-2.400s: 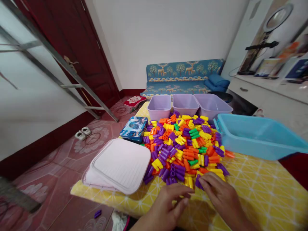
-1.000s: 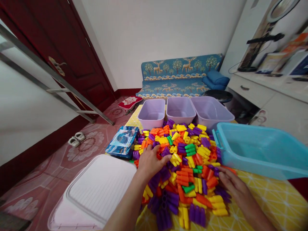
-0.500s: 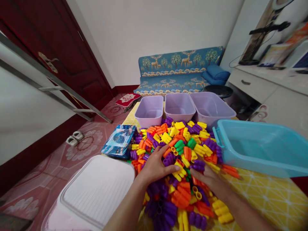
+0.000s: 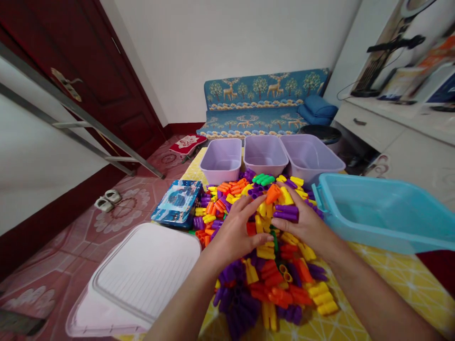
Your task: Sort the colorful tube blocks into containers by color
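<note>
Orange plastic block (image 4: 273,193) just past R fingers (image 4: 289,194), spread wide like L hand (image 4: 236,229) on block pile (image 4: 273,284), no grip seen.

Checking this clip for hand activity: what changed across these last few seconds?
The left hand and right hand have moved forward from the pile's near edge into the coloured plastic blocks, closing toward each other and disturbing them; no clear grasp shows. The three lilac bins and blue tub stayed put.
</note>
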The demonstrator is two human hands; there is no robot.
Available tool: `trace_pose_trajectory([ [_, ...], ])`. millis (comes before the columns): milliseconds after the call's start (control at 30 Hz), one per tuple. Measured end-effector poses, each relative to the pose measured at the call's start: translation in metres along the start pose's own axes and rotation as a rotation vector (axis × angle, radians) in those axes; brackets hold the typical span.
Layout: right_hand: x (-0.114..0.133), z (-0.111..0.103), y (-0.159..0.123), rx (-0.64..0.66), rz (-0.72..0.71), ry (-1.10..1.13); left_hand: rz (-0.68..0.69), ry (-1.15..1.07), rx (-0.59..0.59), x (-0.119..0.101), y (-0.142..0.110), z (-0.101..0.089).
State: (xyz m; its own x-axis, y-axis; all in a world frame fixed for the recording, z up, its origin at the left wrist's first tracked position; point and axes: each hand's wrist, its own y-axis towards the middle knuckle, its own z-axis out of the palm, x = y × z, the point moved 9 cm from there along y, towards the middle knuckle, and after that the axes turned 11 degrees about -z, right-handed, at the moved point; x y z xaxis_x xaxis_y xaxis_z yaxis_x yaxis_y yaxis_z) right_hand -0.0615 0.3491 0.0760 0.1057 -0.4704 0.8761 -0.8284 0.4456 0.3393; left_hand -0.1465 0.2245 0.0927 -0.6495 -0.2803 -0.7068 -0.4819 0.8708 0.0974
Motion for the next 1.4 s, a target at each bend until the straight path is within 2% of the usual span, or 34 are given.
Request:
trace_pose_trajectory([
  [67, 0.007, -0.003, -0.008, 0.064, -0.055, -0.113, 0.020, 0.075, 0.011, 0.000, -0.017, 0.001],
  [133, 0.005, -0.007, -0.029, 0.118, -0.075, -0.240, 0.048, 0.134, 0.015, 0.003, -0.043, 0.005],
  [200, -0.006, -0.019, -0.062, 0.109, -0.091, -0.424, 0.083, 0.214, -0.004, 0.010, -0.073, 0.011],
  [333, -0.036, -0.040, -0.147, 0.063, -0.116, -0.694, 0.123, 0.431, -0.096, 0.033, -0.131, 0.025],
  [433, -0.055, -0.037, -0.199, 0.057, -0.098, -0.767, 0.180, 0.502, -0.121, 0.043, -0.156, 0.042],
  [533, -0.058, -0.016, -0.219, 0.043, -0.093, -0.797, 0.154, 0.514, -0.140, 0.045, -0.157, 0.055],
  [667, -0.050, 0.015, -0.203, 0.021, -0.083, -0.774, 0.144, 0.443, -0.116, 0.033, -0.140, 0.069],
  [733, -0.046, 0.023, -0.189, 0.004, -0.093, -0.754, 0.155, 0.394, -0.101, 0.027, -0.132, 0.073],
  [900, -0.039, 0.025, -0.164, -0.045, -0.161, -0.664, 0.112, 0.263, -0.099, 0.024, -0.116, 0.076],
  [1067, -0.029, 0.031, -0.142, -0.005, -0.270, -0.508, 0.056, 0.043, -0.083, 0.022, -0.098, 0.073],
  [1233, -0.014, 0.025, -0.103, -0.011, -0.245, -0.348, 0.015, -0.139, -0.083, 0.014, -0.070, 0.049],
  [1400, 0.008, 0.008, -0.050, -0.077, -0.216, -0.323, -0.037, -0.124, -0.141, 0.014, -0.029, 0.011],
])
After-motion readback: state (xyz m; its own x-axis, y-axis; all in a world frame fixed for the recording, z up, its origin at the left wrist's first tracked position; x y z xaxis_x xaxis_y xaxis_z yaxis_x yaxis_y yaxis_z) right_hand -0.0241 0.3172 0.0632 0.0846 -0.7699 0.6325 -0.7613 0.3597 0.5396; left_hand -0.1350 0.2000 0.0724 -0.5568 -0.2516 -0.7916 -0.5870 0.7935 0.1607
